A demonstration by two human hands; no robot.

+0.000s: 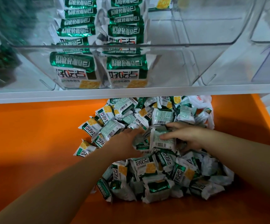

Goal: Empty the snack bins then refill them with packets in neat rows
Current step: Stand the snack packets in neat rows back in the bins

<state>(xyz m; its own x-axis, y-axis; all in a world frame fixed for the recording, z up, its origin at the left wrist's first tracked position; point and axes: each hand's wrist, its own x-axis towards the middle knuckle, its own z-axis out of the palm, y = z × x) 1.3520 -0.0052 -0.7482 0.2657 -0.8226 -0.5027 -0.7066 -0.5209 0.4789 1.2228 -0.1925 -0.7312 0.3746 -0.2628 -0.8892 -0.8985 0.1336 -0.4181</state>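
Refill step, judging from the layout; clear bin [187, 65] on the white shelf [131, 93] already holds two rows of packets [76, 38], standing face-out, left and centre; right part of bin is bare; pile [155, 159] of loose packets lies on the orange surface [34, 135] below the shelf, toward its right side, some on a white plastic bag [200, 101] at the far right.

Both hands are down in the pile centre; left hand [126, 143] reaches in palm down, fingers buried among packets, so I cannot tell whether it grips anything; right hand [184, 136] has fingers curled over a back-side-up packet [163, 139], thumb side hidden; looks like a loose pinch on that one packet, not confirmed.

That packet sits between the two hands, touching the right fingertips, just beside the left hand; bin is well above and beyond both hands.

Next move likely calls for: gather a few packets, turn them face the same way as the rows, stack them square, lift over the bin's front wall, start a third row at the bare right part; risk: slippery foil, packets slide out of the stack.
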